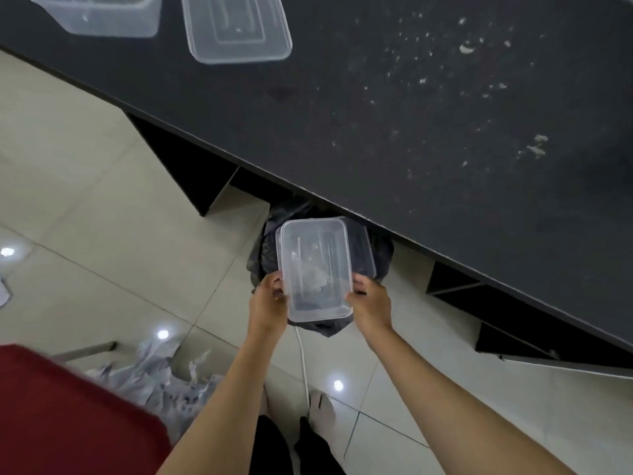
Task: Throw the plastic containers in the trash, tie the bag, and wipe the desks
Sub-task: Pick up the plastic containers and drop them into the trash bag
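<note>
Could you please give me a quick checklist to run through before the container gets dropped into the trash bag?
1. Container held by both hands: ok; left hand and right hand grip its near end.
2. Container above the black trash bag: ok.
3. Bag mouth open wide enough: cannot tell; the container hides it.
4. Desk edge clear of the drop: cannot tell; the bag sits partly under it.
5. Containers left on the desk: not ok; two remain.
6. Desk clean: not ok; white crumbs scattered.
</note>
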